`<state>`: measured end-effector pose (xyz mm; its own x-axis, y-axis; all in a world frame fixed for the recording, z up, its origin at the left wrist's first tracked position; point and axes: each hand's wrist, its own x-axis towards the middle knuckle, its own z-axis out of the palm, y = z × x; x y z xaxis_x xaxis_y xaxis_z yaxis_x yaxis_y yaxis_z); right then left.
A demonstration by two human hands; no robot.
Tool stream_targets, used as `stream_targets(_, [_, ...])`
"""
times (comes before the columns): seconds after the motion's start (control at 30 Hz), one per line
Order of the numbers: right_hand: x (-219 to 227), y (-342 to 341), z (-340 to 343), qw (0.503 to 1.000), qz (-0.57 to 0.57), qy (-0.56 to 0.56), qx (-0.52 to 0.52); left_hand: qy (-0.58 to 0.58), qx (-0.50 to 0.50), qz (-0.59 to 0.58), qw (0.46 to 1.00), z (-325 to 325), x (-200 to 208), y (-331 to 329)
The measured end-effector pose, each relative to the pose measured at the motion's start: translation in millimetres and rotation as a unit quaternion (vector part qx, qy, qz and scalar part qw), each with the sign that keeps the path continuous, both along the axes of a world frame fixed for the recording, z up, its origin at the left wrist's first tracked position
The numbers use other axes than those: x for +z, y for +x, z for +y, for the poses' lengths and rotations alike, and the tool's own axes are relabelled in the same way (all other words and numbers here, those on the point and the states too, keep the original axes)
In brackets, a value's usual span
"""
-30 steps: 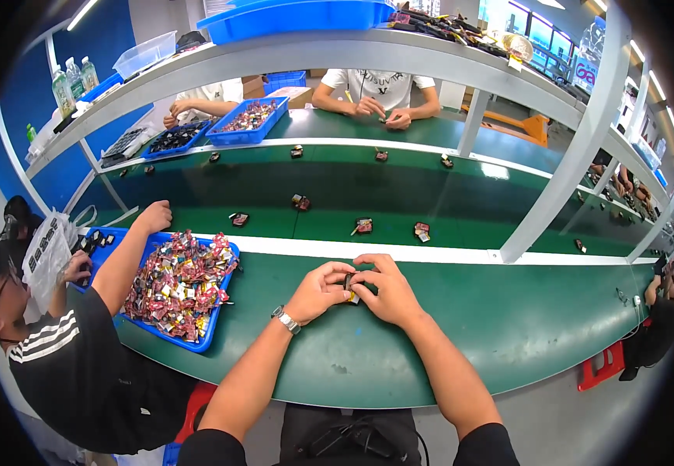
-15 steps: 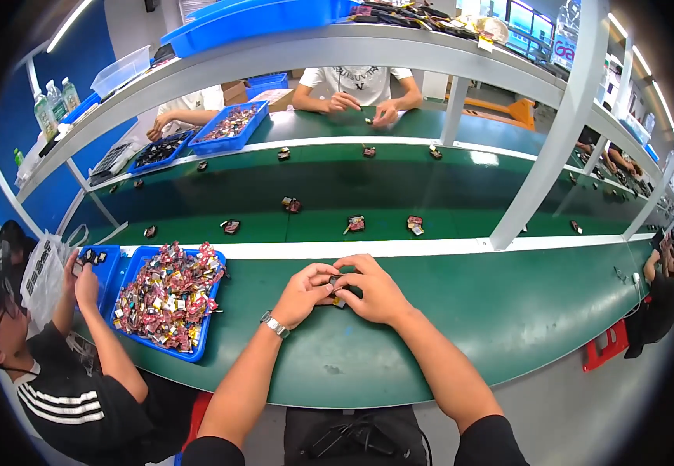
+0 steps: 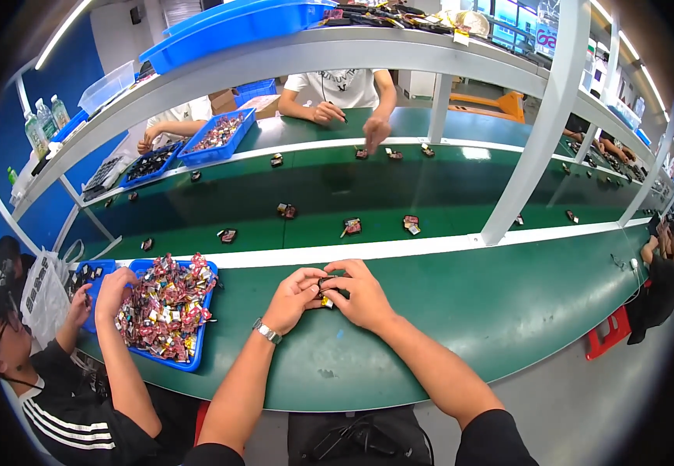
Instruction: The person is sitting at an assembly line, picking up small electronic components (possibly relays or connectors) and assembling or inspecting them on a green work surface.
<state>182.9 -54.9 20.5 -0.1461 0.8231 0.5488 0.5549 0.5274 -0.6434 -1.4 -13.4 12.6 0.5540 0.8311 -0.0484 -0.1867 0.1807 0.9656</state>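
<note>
Green bench surface (image 3: 446, 311) is lying under both of your hands. You are pinching a small dark part (image 3: 327, 284) between your left hand (image 3: 294, 297) and right hand (image 3: 362, 293), fingers closed narrowly around it at the point where the two hands are meeting. Well to the left of your left hand, a blue tray (image 3: 197, 351) is holding a heap of red and yellow wrapped pieces (image 3: 165, 307); a co-worker's hand (image 3: 113, 283) is reaching into it.

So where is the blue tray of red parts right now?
In the head view, the blue tray sits on the green bench, left of the person's left hand, with a co-worker's hand at its left edge.
</note>
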Motion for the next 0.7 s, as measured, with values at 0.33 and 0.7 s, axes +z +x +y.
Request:
stream_targets(0.33, [-4, -3, 0, 0.999, 0.031, -0.021, 0.002, 0.005, 0.009, 0.010, 1.000, -1, -1, -1])
stream_targets(0.7, [3, -6, -2, 1.000, -0.005, 0.014, -0.005, -0.003, 0.027, -0.040, 0.999, 2, -6, 0])
